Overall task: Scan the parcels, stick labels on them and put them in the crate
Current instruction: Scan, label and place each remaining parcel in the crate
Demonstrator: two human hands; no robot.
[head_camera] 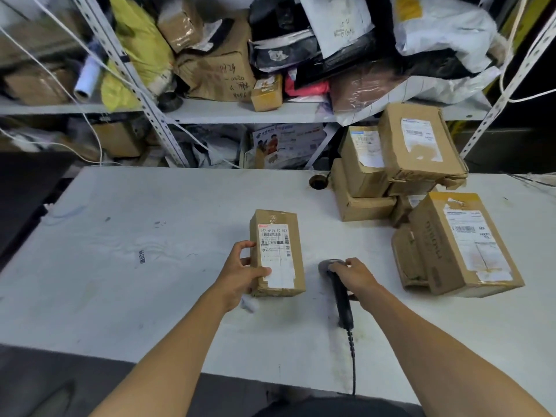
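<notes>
Left hand [240,270] grips labelled parcel [276,254] by its left edge, thumb on top; right hand [356,276] wraps black scanner [338,285], just right, on white table [135,266].

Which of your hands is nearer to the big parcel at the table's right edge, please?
Right. The right hand grips the barcode scanner just left of that parcel; the left hand holds the small parcel farther left.

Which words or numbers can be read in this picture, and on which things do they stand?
"647-H468-80 033", approximately: white label on the small parcel held by the left hand.
Handwritten marks on the shelf carton: not clearly readable.
Labels on the stacked parcels at the right: too blurred to read.
Scanner under the right hand: no text visible.
</notes>
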